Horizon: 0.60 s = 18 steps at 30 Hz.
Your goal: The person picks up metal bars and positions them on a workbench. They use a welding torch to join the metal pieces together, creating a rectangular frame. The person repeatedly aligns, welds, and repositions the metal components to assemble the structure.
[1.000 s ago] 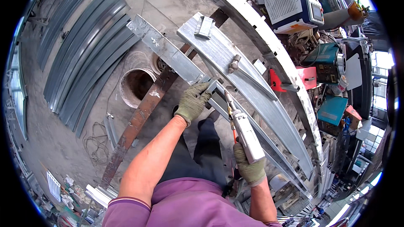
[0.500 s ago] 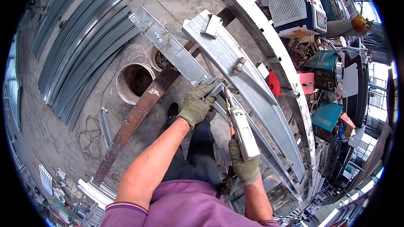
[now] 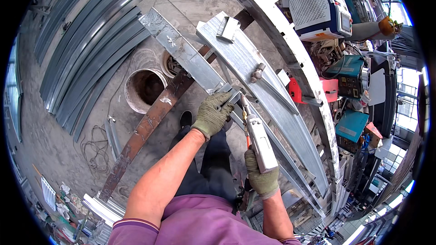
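My left hand (image 3: pixel 212 114), in an olive work glove, is closed around a small grey metal channel piece (image 3: pixel 234 96) at the near end of a wide galvanized steel channel (image 3: pixel 195 66). In my gloved right hand (image 3: pixel 262 179) is a white welding gun (image 3: pixel 262 144), gripped near its rear end. Its narrow nozzle points up and left at the small piece, close to its right edge; I cannot tell whether they touch. An orange hose runs along the gun's left side. On the long channel to the right lies a hammer head (image 3: pixel 257 72), with a short metal offcut (image 3: pixel 228 30) farther up.
A rusty beam (image 3: pixel 141 140) crosses under the channels. Left of it stands a bucket (image 3: pixel 145 91); curved steel profiles (image 3: pixel 91 50) lie beyond. A long pale beam (image 3: pixel 290 54) arcs along the right, before a white machine (image 3: pixel 309 4) and teal boxes (image 3: pixel 352 124). Cable (image 3: pixel 95 149) coils on the floor.
The welding gun and my right hand have shifted slightly left, with the nozzle still by the small piece. My left hand stays in nearly the same place.
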Available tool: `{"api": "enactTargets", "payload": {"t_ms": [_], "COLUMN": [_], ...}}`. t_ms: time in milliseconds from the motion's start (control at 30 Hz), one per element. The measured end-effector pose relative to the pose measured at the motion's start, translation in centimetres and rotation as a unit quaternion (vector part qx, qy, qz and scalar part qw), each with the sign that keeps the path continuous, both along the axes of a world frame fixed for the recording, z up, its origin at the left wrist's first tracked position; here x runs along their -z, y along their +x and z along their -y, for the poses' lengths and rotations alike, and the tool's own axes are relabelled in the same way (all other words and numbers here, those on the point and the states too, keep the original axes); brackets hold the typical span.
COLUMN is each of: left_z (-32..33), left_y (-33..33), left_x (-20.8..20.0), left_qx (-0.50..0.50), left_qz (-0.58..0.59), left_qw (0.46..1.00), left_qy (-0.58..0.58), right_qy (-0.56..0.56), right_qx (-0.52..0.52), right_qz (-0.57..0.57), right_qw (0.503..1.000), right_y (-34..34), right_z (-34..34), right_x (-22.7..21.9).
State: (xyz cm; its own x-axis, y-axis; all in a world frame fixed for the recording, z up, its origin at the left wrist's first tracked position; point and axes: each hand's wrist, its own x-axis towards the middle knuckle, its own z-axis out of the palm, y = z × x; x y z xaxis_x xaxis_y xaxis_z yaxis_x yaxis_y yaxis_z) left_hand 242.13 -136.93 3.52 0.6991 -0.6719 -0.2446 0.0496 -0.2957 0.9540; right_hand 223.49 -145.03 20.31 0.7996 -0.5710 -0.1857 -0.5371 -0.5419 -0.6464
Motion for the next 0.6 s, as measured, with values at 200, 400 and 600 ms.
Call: {"api": "enactTargets", "payload": {"t_ms": [200, 400, 600], "left_z": [-0.01, 0.09, 0.07], "left_y": [-0.03, -0.05, -0.10], "left_x": [0.13, 0.40, 0.66], "left_qx": [-0.004, 0.002, -0.001], "left_qz": [0.017, 0.033, 0.039], "left_qw": [1.000, 0.999, 0.999], "left_qy": [0.001, 0.006, 0.003], "right_qy": [0.018, -0.018, -0.010], "right_qx": [0.011, 0.000, 0.007], "right_qz": [-0.037, -0.010, -0.018], "right_qw": [0.999, 1.000, 1.000], "right_y": [0.04, 0.21, 0.30], "right_z": [0.00, -0.32, -0.39], "right_x": [-0.17, 0.05, -0.11]}}
